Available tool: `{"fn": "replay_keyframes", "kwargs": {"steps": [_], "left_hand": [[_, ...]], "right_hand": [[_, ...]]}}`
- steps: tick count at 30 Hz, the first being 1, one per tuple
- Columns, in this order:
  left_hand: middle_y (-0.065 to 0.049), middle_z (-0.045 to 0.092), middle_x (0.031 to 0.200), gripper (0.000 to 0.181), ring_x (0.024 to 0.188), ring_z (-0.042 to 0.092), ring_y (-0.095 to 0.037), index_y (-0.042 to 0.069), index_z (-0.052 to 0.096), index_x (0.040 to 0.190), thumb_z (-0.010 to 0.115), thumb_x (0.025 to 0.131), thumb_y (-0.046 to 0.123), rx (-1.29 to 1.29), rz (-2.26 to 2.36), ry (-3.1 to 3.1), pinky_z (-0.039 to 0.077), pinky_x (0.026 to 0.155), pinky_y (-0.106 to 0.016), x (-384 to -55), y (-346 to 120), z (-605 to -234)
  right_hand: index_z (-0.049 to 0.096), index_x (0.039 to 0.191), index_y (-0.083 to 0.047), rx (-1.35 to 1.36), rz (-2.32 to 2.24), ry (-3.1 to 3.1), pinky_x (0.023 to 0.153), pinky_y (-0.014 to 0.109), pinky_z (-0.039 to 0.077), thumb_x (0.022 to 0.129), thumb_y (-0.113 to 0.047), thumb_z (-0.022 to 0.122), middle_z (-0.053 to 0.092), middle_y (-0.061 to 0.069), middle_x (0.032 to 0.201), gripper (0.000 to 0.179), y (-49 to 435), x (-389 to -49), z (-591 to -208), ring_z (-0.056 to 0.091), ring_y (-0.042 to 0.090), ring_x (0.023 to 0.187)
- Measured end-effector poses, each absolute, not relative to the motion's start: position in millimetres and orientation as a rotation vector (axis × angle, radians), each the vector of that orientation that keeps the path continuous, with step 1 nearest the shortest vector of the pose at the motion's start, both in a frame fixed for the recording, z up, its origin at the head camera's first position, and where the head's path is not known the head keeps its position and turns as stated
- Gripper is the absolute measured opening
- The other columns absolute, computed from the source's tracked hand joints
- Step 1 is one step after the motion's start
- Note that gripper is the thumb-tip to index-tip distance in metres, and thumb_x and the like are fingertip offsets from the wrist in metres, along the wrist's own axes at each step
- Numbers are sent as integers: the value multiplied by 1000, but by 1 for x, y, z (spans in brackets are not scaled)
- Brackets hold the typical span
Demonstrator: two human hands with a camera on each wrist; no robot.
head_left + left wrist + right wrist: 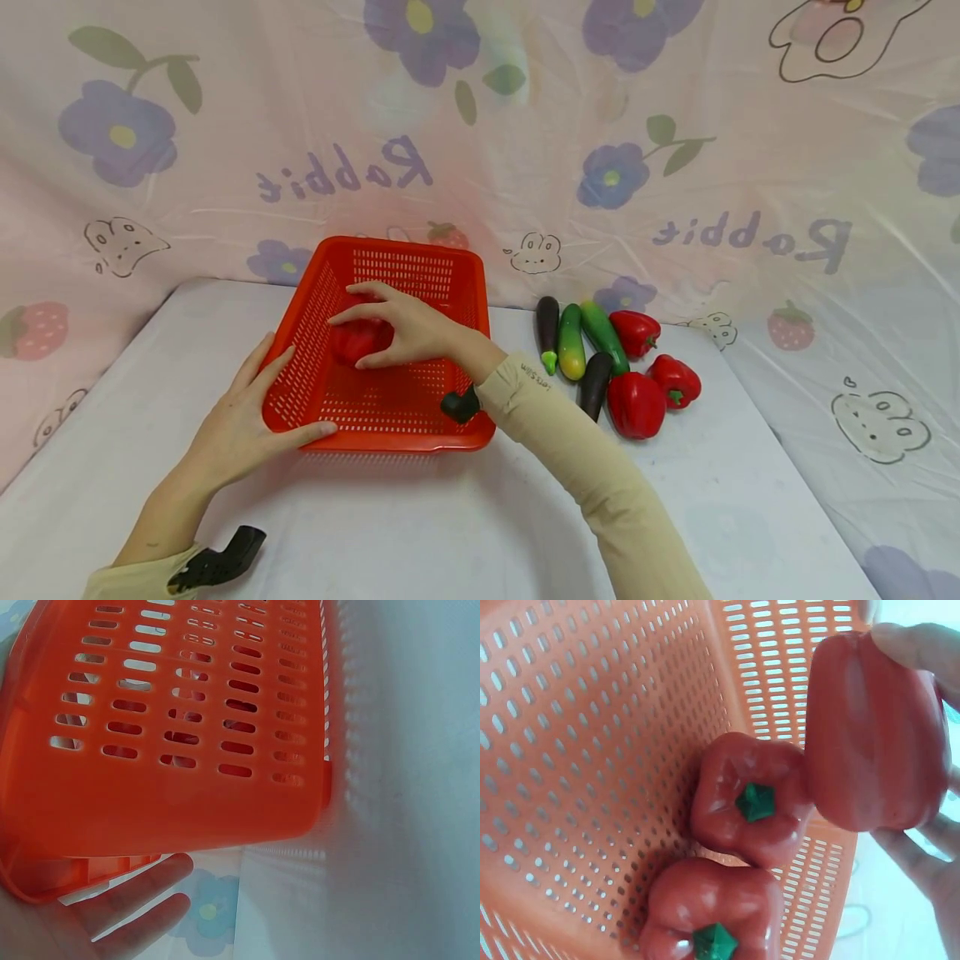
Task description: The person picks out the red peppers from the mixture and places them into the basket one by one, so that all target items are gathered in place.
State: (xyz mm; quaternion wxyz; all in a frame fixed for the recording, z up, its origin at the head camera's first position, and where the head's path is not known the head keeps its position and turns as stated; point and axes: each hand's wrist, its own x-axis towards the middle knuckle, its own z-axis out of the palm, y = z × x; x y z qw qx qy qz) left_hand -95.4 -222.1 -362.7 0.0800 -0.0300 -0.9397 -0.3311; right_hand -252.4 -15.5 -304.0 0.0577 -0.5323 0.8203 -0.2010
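In the head view my right hand [408, 329] is inside the red plastic basket [435, 447], holding a red bell pepper [352, 342]. The right wrist view shows this bell pepper [874, 735] between the thumb and fingers, above two other red bell peppers with green stems, one higher bell pepper [724, 795] and one lower bell pepper [682, 904]. My left hand [236, 429] rests against the basket's near left corner, thumb on the front rim. Two straight fingers [146, 889] of it reach past the rim in the left wrist view.
Right of the basket lie two eggplants, a dark eggplant [547, 329] at the back and another eggplant [595, 385] nearer. Beside them are a yellow-green cucumber [572, 342], a green cucumber [604, 335] and three red bell peppers [636, 405]. A printed cloth [495, 192] hangs behind.
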Motion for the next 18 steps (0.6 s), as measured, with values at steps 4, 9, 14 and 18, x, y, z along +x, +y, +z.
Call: {"fn": "replay_keyframes", "kwargs": {"steps": [4, 9, 14, 18], "left_hand": [[-5, 0, 163, 109, 133, 29, -54, 7, 22, 153, 77, 72, 56, -90, -989, -2816, 32, 90, -76, -96, -222, -363], [-4, -3, 163, 110, 135, 27, -53, 8, 20, 153, 76, 73, 57, -82, -998, -2836, 31, 91, -77, -97, -223, -363], [-4, -2, 163, 109, 135, 26, -54, 8, 21, 153, 76, 72, 57, -81, -1000, -2834, 31, 91, -77, -96, -223, -362], [-5, -1, 163, 109, 135, 26, -53, 8, 22, 153, 76, 72, 57, -83, -995, -2828, 31, 90, -77, -96, -223, -361]], "right_hand": [[57, 134, -28, -1645, -587, 2464, 108, 29, 40, 81, -34, 76, 32, 3, 152, 57, -16, -253, -307, 30, 17, 140], [56, 135, -29, -1651, -580, 2439, 108, 29, 39, 81, -34, 76, 31, 2, 152, 57, -17, -251, -308, 27, 16, 141], [57, 135, -27, -1702, -597, 2388, 111, 28, 36, 81, -34, 76, 31, 3, 153, 58, -20, -248, -308, 28, 16, 142], [56, 135, -26, -1711, -590, 2363, 110, 28, 36, 82, -34, 76, 31, 3, 152, 58, -22, -246, -309, 29, 16, 141]]}}
